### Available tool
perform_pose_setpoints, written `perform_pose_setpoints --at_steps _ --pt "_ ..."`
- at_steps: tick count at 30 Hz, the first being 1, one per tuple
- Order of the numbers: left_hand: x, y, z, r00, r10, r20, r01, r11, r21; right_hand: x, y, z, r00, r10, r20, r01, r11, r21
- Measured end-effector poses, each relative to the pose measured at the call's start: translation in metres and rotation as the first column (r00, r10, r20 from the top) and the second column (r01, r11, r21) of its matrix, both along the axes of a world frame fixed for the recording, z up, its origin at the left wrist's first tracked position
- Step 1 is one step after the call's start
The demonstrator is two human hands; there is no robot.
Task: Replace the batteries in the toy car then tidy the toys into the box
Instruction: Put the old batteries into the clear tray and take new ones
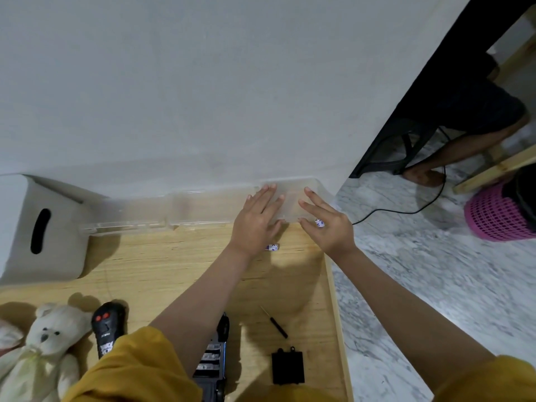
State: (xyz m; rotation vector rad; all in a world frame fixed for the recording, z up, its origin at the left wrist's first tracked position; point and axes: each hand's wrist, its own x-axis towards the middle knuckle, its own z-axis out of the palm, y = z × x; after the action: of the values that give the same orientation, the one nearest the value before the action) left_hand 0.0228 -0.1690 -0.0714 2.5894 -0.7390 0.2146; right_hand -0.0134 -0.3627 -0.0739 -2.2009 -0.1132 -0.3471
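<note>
A: Wooden desk (174, 265) against a grey wall. Toy car (213, 364) lies at the near edge, underside up, battery bay open; the left forearm crosses over part of it.

B: Hands?

A: Left hand (256, 220) flat, fingers straight and spread, resting on a clear plastic container (293, 198) at the far right corner of the desk. Right hand (327, 224) just beside it, fingers extended over the same container. A battery (319, 223) with a white label shows at the right hand's fingers; whether it is pinched or only lies under them, cannot tell.

B: Other batteries?

A: One more battery (272, 247) on the desk, just below the left hand's wrist.

B: Loose parts?

A: Black battery cover (287, 365) on the desk right of the car. Small screwdriver (274, 322) beyond it, apart from both.

B: Toys?

A: Black remote control (108, 326) left of the car, white teddy bear (43, 349) beside that. Grey box (43, 224) with a slot handle stands at far left by the wall.
</note>
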Motion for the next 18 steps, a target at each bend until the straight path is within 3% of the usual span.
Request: perform_pose_setpoints --at_steps 18 --pt "0.0028 0.0014 0.0045 0.998 -0.023 0.055 0.02 0.999 0.048 0.0013 0.0006 0.0038 0.999 -0.029 -0.041 0.027 0.998 -0.05"
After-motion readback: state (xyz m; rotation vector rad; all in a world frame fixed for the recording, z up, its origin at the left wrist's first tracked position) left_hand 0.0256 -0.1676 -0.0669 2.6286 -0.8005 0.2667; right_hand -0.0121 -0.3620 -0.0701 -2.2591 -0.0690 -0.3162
